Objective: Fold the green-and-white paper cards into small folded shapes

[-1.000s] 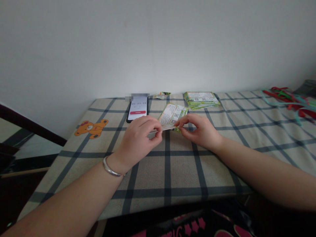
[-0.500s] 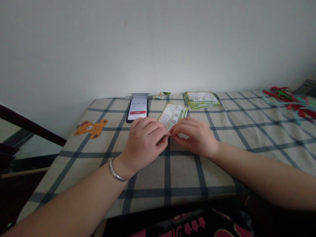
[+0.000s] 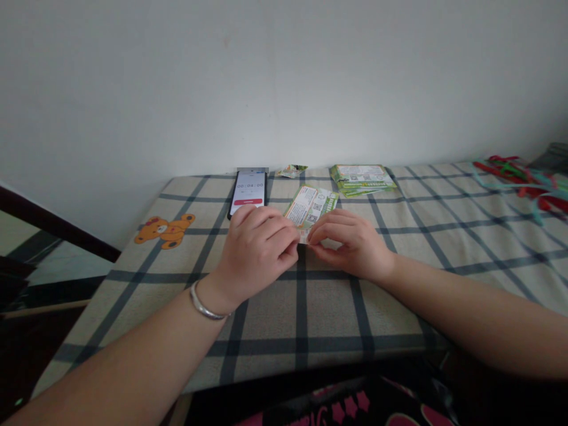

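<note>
A flat green-and-white printed packet (image 3: pixel 310 205) with QR codes lies slantwise just beyond my fingers. Its near edge comes down between my two hands, where a small pale strip shows. My left hand (image 3: pixel 261 245), a silver bangle (image 3: pixel 206 305) on its wrist, is closed with the fingertips pinching at the left of that edge. From the right, my right hand (image 3: pixel 348 242) pinches the same edge between thumb and fingers. The fingers partly cover the edge, so its exact shape is hidden.
A phone (image 3: pixel 249 192) showing a running timer lies behind my left hand. A crumpled wrapper (image 3: pixel 293 171) and a stack of similar packets (image 3: pixel 364 178) sit by the wall. Red, green and pale-blue ribbons (image 3: pixel 528 183) lie far right on the checked tablecloth (image 3: pixel 266 349).
My left hand has drawn slightly left, away from the right fingertips, and a gap with a pale strip now shows between them. My right hand has hardly moved.
</note>
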The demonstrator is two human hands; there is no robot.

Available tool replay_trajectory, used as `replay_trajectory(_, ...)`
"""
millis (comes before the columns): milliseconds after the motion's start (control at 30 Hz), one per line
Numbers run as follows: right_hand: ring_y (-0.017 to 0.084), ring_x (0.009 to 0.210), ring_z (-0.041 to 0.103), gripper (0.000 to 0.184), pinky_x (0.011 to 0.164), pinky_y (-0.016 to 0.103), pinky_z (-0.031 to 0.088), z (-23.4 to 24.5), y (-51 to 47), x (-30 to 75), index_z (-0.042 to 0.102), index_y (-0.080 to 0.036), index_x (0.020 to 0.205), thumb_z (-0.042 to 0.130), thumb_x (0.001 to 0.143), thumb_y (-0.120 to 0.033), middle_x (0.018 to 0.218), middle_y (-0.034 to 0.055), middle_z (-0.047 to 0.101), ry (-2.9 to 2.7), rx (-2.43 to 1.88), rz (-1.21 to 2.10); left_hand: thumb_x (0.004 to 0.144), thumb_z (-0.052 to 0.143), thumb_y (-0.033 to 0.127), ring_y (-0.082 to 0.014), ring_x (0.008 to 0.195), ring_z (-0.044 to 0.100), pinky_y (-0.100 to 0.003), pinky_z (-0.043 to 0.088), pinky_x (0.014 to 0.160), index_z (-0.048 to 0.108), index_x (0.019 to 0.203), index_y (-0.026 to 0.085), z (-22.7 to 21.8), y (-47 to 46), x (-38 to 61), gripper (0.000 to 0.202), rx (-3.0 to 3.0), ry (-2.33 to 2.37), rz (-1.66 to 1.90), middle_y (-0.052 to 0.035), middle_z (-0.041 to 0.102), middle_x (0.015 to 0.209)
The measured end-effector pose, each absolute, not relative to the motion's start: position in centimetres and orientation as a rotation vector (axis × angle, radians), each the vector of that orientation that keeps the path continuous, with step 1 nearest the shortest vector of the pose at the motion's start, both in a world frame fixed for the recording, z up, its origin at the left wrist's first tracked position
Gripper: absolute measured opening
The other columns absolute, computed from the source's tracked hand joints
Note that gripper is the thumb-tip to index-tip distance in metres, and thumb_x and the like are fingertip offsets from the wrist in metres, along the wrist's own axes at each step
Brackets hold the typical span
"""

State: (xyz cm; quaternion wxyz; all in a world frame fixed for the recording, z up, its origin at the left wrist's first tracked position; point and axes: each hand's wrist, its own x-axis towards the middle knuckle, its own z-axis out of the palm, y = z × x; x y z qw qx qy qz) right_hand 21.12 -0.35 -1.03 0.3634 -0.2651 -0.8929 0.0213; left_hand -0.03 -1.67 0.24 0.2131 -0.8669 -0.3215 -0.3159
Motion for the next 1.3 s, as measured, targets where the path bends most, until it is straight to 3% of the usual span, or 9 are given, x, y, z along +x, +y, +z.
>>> replay_trajectory(433, 0.017, 0.08, 0.063, 0.004, 0.073, 0.032, 0.048, -1.0, 0.8, 22.5, 0.063, -0.021, 0.08, 0.063, 0.083, -0.017, 0.081, 0.0023, 0.07, -2.254, -0.669, 0.092, 0.082, 0.055, 0.017, -0.0231, 0.09, 0.062, -0.042, 0.042, 0.088, 0.059, 0.075, 0.02, 0.1, -0.9, -0.8, 0.009, -2.406, -1.053, -0.843, -0.0005, 0.069, 0.083)
replay_trajectory(933, 0.019, 0.087, 0.065, 0.007, 0.084, 0.037, 0.049, -0.1, 1.3, 23.7, 0.061, -0.022, 0.079, 0.063, 0.081, -0.015, 0.081, 0.002, 0.071, -2.217, -0.599, 0.049, 0.079, 0.055, 0.015, -0.0226, 0.086, 0.061, -0.039, 0.043, 0.078, 0.058, 0.073, 0.02, 0.4, -0.5, -1.3, 0.008, -2.439, -1.145, -0.862, -0.0026, 0.067, 0.081)
replay_trajectory(1300, 0.019, 0.088, 0.064, 0.007, 0.084, 0.037, 0.049, -0.4, 1.7, 24.3, 0.061, -0.022, 0.078, 0.064, 0.081, -0.017, 0.08, 0.0018, 0.07, -2.229, -0.634, 0.045, 0.079, 0.054, 0.014, -0.0212, 0.082, 0.059, -0.035, 0.044, 0.076, 0.058, 0.074, 0.019, 0.5, -0.1, -1.9, 0.008, -2.453, -1.111, -0.86, -0.003, 0.065, 0.079)
